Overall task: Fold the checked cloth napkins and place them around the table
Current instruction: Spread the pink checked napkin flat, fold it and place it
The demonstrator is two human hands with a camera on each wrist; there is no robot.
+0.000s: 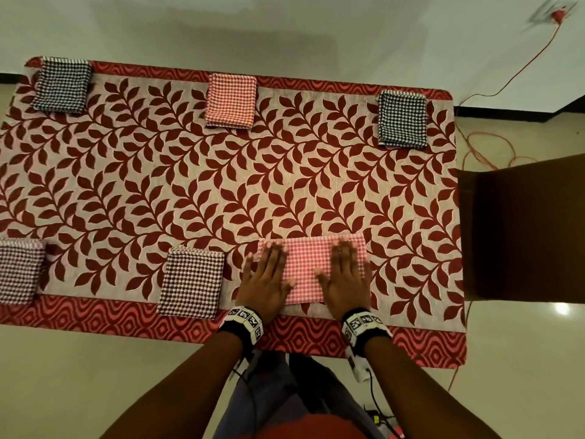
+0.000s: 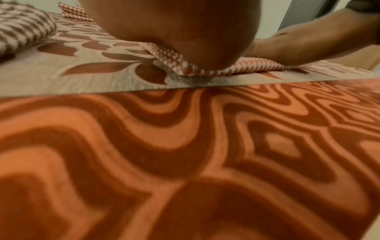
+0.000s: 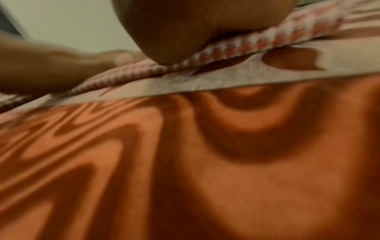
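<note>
Both hands lie flat, fingers straight and spread, palms down on the pink napkin (image 1: 308, 270) at the near edge of the bench (image 1: 411, 217). The left hand (image 1: 267, 280) covers the napkin's left end, its outer fingers spilling past the edge onto the tablecloth (image 1: 190, 191); the right hand (image 1: 346, 277) covers the right end. A bare strip of pink check shows between the two hands. The napkin is a wide rectangle, its near edge lying just short of the cloth's red wavy border. In the left wrist view the heel of the palm (image 2: 185, 32) presses the napkin's near corner (image 2: 185, 66), where stacked layers show; the right wrist view, blurred, shows the same for the right palm (image 3: 185, 29) on the napkin's edge (image 3: 226, 52).

Just left of the left hand lies a folded dark-red napkin (image 1: 191, 282), overlapping the border, apart from the hand. Further left, a second dark-red napkin (image 1: 19, 270) is cut off by the picture's edge.

Along the far edge sit three folded ones, well apart: a black napkin (image 1: 61, 84) at the left corner, a red napkin (image 1: 230, 100) in the middle, and another black-checked napkin (image 1: 402, 119) toward the right.

A dark brown block (image 1: 522, 229) stands just beside the bench's right end. An orange cord (image 1: 506, 87) trails over the floor to a wall socket (image 1: 554, 12).
</note>
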